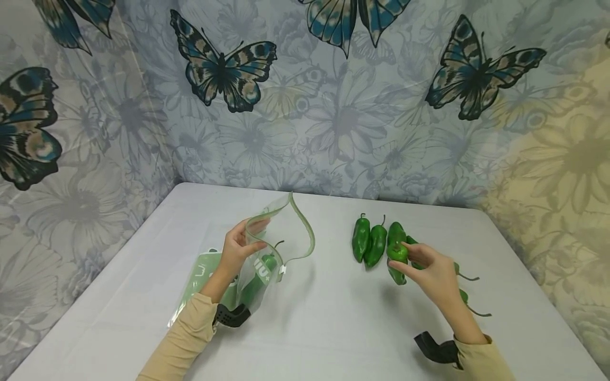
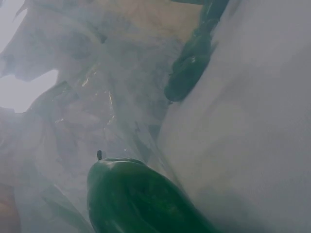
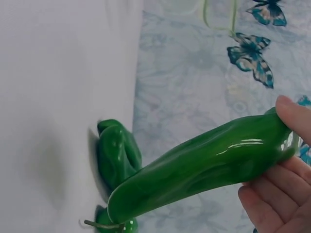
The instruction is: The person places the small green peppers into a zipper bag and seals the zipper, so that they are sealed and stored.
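My left hand (image 1: 234, 251) pinches the side of a clear zip bag (image 1: 312, 239) with a green rim, its mouth spread wide. Inside the bag lies a green pepper (image 1: 253, 286), which also shows large at the bottom of the left wrist view. Between thumb and fingers, my right hand (image 1: 436, 272) grips another green pepper (image 3: 204, 167) by its stem end, lifted over the table. Under and behind it, several green peppers (image 1: 377, 244) lie in a row; some are partly hidden by the right hand.
Flat green-printed bags (image 1: 202, 272) lie on the white table (image 1: 324, 328) beneath the left forearm. Two pepper stems (image 1: 478, 314) stick out beyond the right wrist. A butterfly-patterned cloth (image 1: 343, 121) hangs behind the table's back edge.
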Action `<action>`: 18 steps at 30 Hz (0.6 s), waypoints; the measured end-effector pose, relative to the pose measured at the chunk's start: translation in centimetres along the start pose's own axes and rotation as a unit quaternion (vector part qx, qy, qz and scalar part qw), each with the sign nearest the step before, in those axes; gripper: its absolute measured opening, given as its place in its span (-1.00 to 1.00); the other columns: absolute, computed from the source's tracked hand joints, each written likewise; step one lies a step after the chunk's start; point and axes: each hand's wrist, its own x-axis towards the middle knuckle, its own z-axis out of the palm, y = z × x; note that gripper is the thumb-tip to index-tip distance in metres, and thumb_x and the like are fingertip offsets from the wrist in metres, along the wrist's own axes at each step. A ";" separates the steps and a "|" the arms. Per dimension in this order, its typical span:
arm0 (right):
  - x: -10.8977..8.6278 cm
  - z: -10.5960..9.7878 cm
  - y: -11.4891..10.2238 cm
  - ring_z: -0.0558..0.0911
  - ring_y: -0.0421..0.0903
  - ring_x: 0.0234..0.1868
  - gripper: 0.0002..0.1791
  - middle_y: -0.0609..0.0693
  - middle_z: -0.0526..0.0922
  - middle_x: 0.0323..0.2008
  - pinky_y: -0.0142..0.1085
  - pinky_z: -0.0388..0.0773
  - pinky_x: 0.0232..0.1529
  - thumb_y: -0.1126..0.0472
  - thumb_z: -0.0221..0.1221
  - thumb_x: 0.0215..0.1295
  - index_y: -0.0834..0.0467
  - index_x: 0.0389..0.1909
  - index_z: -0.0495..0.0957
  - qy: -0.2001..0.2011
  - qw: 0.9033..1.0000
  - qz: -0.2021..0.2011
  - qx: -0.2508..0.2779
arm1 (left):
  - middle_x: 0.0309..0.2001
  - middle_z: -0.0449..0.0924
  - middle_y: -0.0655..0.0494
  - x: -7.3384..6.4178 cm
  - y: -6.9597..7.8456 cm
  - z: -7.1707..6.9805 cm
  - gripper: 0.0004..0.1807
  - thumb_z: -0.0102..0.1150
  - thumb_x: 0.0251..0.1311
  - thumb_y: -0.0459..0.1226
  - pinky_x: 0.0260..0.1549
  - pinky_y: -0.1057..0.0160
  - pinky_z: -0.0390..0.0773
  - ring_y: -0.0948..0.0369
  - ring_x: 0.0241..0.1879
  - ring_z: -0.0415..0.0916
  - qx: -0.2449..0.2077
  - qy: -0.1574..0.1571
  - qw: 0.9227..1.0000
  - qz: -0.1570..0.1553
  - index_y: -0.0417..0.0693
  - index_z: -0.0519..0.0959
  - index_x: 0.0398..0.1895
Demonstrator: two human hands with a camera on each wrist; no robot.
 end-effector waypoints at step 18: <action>1.4 0.6 -7.2 0.59 -0.29 -0.26 -0.57 0.24 0.58 -0.24 -0.43 0.50 -0.34 0.54 0.34 -0.22 0.44 -0.22 0.48 0.008 0.996 0.013 0.086 | -0.02 0.50 0.09 -0.1 -0.1 0.0 -0.41 0.32 -0.06 -0.32 0.09 0.22 0.19 0.16 0.05 0.35 -0.012 -0.002 1.000 -0.007 -0.39 0.38 0.07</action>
